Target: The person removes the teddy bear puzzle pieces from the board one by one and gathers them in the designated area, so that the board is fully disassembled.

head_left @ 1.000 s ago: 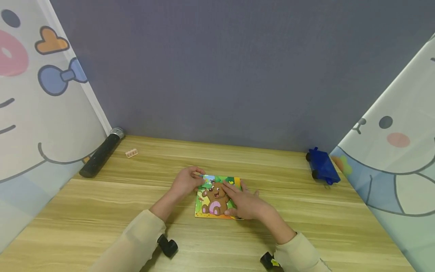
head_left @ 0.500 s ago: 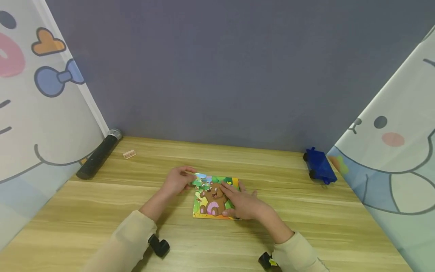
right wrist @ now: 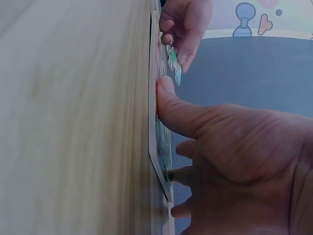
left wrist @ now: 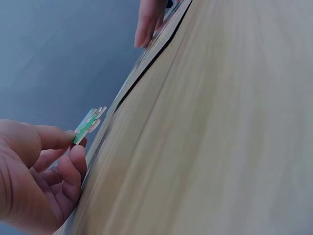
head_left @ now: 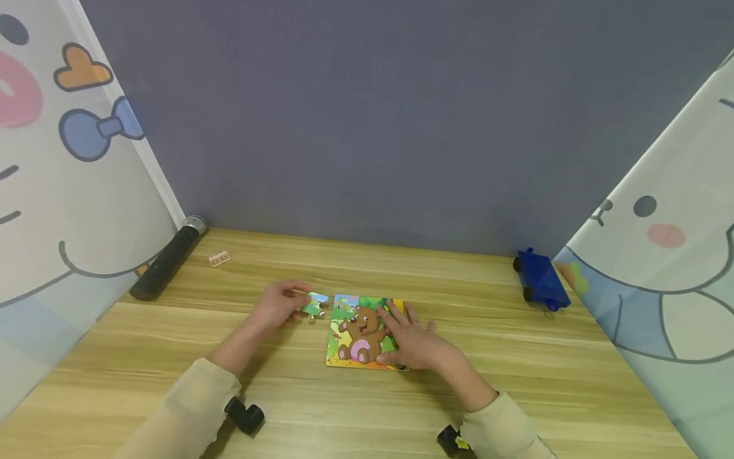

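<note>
A jigsaw puzzle (head_left: pixel 360 350) with a brown bear on it lies flat on the wooden table. Left of it, my left hand (head_left: pixel 279 303) pinches a green and light-blue puzzle piece (head_left: pixel 315 306) between thumb and fingers. The left wrist view shows this piece (left wrist: pixel 87 126) held by one edge, its knobs sticking out. My right hand (head_left: pixel 417 341) rests on the right side of the puzzle with fingers spread, covering part of the picture. Its thumb lies on the lower part of the puzzle, as the right wrist view also shows.
A black microphone (head_left: pixel 168 260) lies at the back left, beside a small pinkish block (head_left: pixel 220 259). At the back right sits a blue toy cart (head_left: pixel 541 278) with black wheels. A grey panel (head_left: pixel 367 127) rises behind the table (head_left: pixel 470 280), and cartoon-printed sheets flank it.
My left hand has drawn away from the puzzle to the left, taking the pinched piece off its upper left corner. The right hand has stayed on the puzzle.
</note>
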### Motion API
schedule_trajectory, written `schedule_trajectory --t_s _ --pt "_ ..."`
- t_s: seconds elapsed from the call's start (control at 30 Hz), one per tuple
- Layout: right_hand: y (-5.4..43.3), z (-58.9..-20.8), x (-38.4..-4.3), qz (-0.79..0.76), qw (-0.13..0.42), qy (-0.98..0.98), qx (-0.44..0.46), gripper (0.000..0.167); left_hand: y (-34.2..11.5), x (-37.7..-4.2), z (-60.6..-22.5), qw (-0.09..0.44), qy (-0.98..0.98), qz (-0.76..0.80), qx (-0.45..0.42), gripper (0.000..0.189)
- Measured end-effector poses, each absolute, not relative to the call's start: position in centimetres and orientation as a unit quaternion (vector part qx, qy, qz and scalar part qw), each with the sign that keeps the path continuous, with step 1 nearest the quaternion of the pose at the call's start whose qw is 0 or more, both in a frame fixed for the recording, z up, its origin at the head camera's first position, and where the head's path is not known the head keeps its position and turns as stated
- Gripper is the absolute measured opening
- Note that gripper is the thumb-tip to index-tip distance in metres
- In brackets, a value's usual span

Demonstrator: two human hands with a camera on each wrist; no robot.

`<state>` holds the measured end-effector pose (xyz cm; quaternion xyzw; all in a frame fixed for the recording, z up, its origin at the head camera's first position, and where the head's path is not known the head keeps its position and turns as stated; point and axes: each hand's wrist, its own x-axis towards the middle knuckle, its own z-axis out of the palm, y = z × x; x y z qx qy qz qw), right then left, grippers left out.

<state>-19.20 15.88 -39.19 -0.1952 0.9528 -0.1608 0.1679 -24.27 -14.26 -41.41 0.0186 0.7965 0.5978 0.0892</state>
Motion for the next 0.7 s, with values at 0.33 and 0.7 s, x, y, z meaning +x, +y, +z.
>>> schedule_trajectory --t_s 0.33,0.7 --pt "16.2 -39.0 -19.3 -0.131 0.169 0.968 -0.132 0.109 -16.8 -24.1 -41.3 0.080 0.816 0.572 0.024 0.031" --pt "16.3 -39.0 -19.3 -0.119 0.176 0.969 -0.128 0.110 -19.6 -24.0 -41.3 0.081 0.820 0.566 0.001 0.035"
